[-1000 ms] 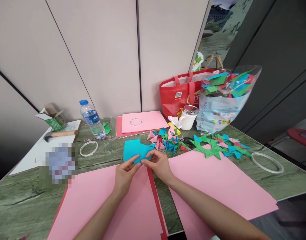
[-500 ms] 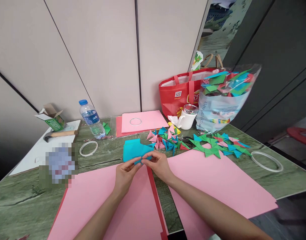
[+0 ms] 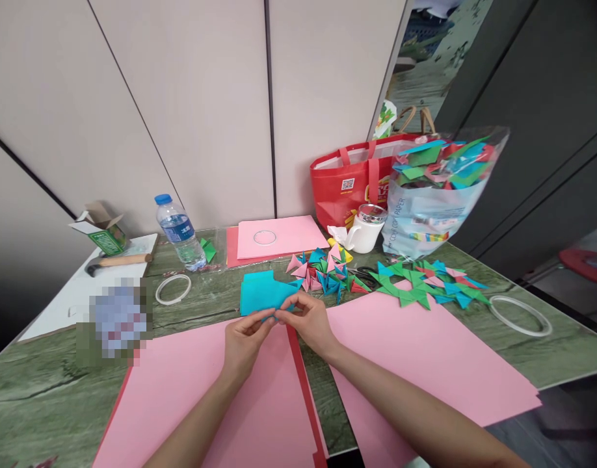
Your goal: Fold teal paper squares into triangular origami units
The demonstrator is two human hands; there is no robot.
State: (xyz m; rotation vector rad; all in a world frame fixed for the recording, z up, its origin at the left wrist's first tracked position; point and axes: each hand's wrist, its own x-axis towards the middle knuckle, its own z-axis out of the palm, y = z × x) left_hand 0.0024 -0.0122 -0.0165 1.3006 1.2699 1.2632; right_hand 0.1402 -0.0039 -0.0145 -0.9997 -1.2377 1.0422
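My left hand [image 3: 246, 341] and my right hand [image 3: 311, 320] meet at the middle of the green table, fingertips pinched together on a small blue paper piece [image 3: 280, 312]. Just behind them lies a stack of blue paper sheets [image 3: 262, 292]. Under my wrists lie large pink sheets [image 3: 220, 403], with a second pink sheet [image 3: 425, 357] to the right. Beyond my right hand sit piles of folded paper pieces in pink, blue and green [image 3: 328, 270].
A water bottle [image 3: 176, 231], a small green box [image 3: 103, 235] and a tape ring [image 3: 172, 288] stand at the left. A red bag [image 3: 350, 185], a white mug [image 3: 365, 229] and a clear bag of folded paper [image 3: 437, 188] stand at the back right. Another ring [image 3: 520, 314] lies far right.
The blue piece between my fingers has been folded smaller and shows less. Both hands stay in the same spot, fingertips pressed closer together.
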